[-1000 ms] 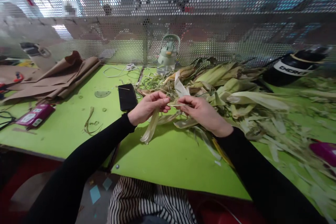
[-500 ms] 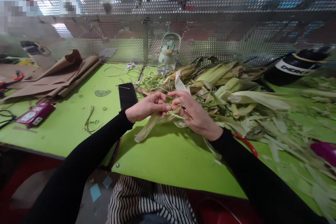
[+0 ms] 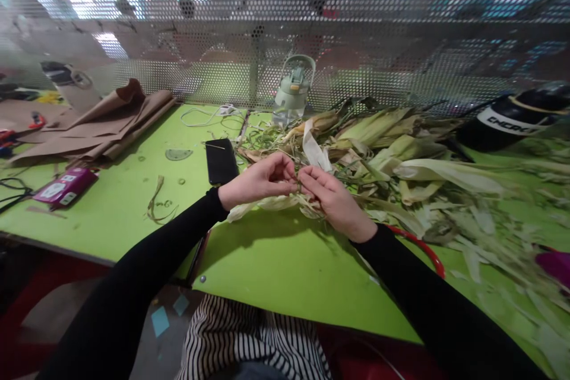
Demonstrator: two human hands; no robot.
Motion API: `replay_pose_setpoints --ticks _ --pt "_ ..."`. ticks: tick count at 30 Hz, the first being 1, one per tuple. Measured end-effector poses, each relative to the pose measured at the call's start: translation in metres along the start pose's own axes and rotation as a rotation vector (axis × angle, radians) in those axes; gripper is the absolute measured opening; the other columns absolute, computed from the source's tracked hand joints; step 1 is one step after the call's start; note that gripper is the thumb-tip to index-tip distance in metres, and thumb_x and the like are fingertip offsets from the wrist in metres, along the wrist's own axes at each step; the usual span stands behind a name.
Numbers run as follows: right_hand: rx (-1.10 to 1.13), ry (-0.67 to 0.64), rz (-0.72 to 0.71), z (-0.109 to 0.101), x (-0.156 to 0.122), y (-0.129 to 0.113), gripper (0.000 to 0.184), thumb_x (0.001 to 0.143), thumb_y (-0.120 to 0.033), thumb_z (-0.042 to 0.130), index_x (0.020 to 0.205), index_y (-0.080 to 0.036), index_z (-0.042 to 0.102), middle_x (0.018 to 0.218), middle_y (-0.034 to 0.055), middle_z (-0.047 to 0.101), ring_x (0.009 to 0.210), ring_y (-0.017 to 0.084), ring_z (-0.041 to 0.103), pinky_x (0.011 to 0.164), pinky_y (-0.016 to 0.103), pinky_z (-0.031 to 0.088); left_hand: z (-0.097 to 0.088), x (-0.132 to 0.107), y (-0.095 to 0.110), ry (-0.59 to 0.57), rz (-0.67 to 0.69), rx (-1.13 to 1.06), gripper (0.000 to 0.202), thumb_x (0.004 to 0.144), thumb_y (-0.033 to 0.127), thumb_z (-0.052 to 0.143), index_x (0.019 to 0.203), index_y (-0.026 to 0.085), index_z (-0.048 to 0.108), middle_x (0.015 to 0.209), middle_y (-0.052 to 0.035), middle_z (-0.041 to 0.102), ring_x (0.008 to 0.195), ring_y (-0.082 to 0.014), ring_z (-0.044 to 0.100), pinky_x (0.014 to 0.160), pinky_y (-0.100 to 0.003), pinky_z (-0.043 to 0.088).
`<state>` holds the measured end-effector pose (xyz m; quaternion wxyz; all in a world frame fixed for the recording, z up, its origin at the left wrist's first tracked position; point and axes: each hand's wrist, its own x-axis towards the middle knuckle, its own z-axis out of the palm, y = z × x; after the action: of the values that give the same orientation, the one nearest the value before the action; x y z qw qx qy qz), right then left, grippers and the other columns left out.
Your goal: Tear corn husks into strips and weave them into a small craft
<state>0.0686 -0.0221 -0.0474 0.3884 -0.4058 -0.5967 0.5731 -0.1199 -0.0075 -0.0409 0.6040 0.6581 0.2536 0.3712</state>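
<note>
From my end of the head camera, I have both bare hands meeting almost fingertip to fingertip above the green surface [image 3: 267,261], and what matters is how the pale husk strip [image 3: 276,203] lies against them. Taking the meeting point as the centre of my clock, its visible length trails out between eight and nine o'clock, below the left grip [image 3: 256,181], its long axis running mostly sideways with a slight slant toward me. The left grip is therefore nearer the loose tail, while the right grip [image 3: 336,202] comes in from four o'clock and sits at the near end, beside a small tangle of husk.

I read both grips as closed in a pinch on the strip, thumbs against fingers; the fingertips hide the exact contact, so I can't tell whether one strand or several run through there. I also can't tell whether the tail and the piece at the fingertips are one length.

Toward two o'clock I have the large husk pile [image 3: 369,127], its near edge close to the right grip. The dark phone [image 3: 221,161] lies flat between nine and ten, just beyond the left wrist, and the pale green bottle [image 3: 291,95] stands at twelve.
</note>
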Motion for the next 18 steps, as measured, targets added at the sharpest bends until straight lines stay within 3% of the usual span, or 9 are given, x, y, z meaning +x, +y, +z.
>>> replay_pose_setpoints --ticks 4,10,18 --pt "0.217 -0.023 0.155 0.0003 0.0008 -0.0026 0.037 0.078 -0.049 0.076 0.08 -0.02 0.052 0.053 -0.0122 0.032 0.041 0.003 0.017 0.037 0.016 0.011 0.0042 -0.0006 -0.0008 0.057 0.103 0.204 0.022 0.081 0.016 0.065 0.095 0.015 0.048 0.087 0.0011 0.053 0.073 -0.0067 0.051 0.067 -0.024 0.044" --pt "0.274 -0.048 0.229 -0.0018 0.0031 -0.002 0.043 0.07 -0.048 0.082 0.075 -0.02 0.05 0.049 -0.0134 0.033 0.038 0.001 0.015 0.035 0.015 0.008 0.0057 -0.0013 -0.0016 0.107 0.188 0.381 0.018 0.083 0.017 0.06 0.098 0.016 0.051 0.09 -0.0021 0.059 0.078 -0.0092 0.057 0.074 -0.024 0.047" --pt "0.303 -0.068 0.242 -0.001 0.0031 -0.0003 0.046 0.065 -0.046 0.087 0.073 -0.02 0.05 0.047 -0.0143 0.034 0.038 0.0 0.016 0.035 0.015 0.01 0.0077 -0.0009 -0.0054 0.175 0.114 0.352 0.018 0.082 0.02 0.068 0.097 0.013 0.061 0.089 -0.0045 0.067 0.074 -0.0096 0.06 0.069 -0.023 0.049"
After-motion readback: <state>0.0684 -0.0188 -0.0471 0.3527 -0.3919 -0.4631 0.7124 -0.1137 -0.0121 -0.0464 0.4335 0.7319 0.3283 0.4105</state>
